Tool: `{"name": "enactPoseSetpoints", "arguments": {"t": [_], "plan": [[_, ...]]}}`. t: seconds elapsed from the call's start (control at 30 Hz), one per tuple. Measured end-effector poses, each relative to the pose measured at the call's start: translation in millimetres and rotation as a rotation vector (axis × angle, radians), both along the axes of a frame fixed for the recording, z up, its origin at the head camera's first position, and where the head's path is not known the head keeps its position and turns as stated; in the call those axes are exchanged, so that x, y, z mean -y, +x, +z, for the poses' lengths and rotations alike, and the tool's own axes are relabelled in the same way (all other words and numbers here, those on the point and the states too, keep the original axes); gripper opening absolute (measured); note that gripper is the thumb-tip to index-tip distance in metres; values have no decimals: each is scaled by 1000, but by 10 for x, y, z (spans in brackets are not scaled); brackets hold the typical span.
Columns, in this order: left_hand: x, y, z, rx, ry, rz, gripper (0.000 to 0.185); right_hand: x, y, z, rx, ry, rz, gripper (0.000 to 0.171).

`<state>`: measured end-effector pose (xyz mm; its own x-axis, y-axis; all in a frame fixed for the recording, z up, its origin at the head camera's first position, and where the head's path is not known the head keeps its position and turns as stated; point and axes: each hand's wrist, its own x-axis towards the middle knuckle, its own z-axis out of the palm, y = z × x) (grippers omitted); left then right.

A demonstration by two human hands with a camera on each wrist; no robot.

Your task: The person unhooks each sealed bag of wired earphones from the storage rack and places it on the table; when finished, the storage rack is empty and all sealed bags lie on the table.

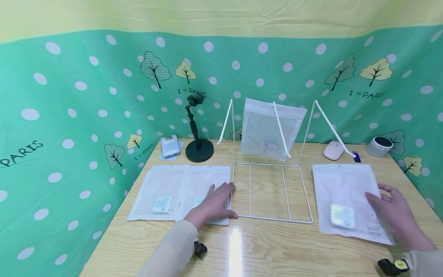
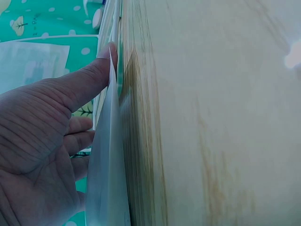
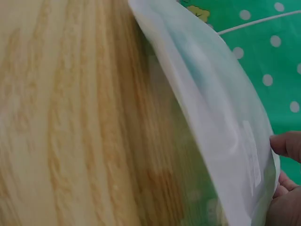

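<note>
My left hand (image 1: 216, 202) lies over a white zip pouch (image 1: 207, 175), its fingers stretched to the pouch's right edge beside the wire rack (image 1: 250, 192). In the left wrist view the thumb (image 2: 89, 77) is right at the edge of this pouch (image 2: 109, 165). On the right, my right hand (image 1: 394, 211) pinches the right edge of another white pouch (image 1: 340, 184), which holds a pale square item. That pouch (image 3: 211, 113) bows up from the table in the right wrist view, with thumb and fingers at its edge.
Another pouch (image 1: 166, 179) lies at the left. One more pouch (image 1: 271, 127) hangs on the rack's middle arm. Behind stand a phone holder (image 1: 170, 147), a black stand (image 1: 199, 150), a pink mouse (image 1: 333, 150), a dark blue item (image 1: 357, 157) and a round white device (image 1: 379, 147).
</note>
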<state>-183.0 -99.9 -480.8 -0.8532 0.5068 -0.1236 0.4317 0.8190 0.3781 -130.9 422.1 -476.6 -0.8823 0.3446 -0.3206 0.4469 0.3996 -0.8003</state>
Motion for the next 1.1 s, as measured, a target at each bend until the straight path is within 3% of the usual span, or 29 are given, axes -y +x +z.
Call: {"name": "enactPoseSetpoints", "arguments": {"t": [0.27,0.53,0.8,0.93,1.1], "plan": [[3,2,8,-2,1,-4,95,126,-68,-20,22,107,137,110],[5,-1,-3,-2,4,-1,95,223,-147,-27,128,195,158,116],[2,-3,-3,-6,-16,-1,97,309,-174,70,194,422,295,107],[3,-6,-9,-7,-17,-2,96,427,-151,148,68,552,329,99],[1,-9,-15,-6,-16,-2,95,721,-166,274,-215,603,346,79]]}}
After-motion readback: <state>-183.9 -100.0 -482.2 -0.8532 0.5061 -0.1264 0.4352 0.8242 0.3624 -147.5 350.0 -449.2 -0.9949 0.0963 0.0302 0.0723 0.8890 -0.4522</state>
